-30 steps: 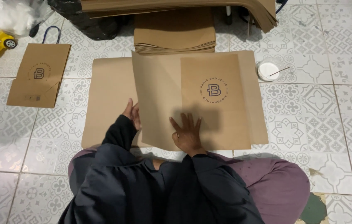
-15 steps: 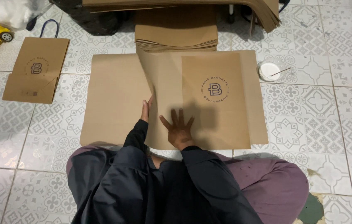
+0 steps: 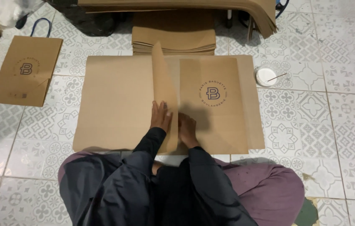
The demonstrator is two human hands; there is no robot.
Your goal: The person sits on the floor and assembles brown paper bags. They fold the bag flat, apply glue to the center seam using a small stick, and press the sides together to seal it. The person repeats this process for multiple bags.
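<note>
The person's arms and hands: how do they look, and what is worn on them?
Both arms are covered by long sleeves of a dark, almost black, slightly shiny jacket with soft folds; the cuffs end at the wrists. The left hand and the right hand are bare: no gloves. No ring, watch or bracelet can be seen from this view. The fingers are uncovered too.

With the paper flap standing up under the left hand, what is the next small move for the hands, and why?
Probably lay the flap down to the right and press the fold flat. The left hand holds it nearly upright along the crease, and the right hand rests flat on the printed brown sheet just beside it, so the fold looks only half made.
</note>
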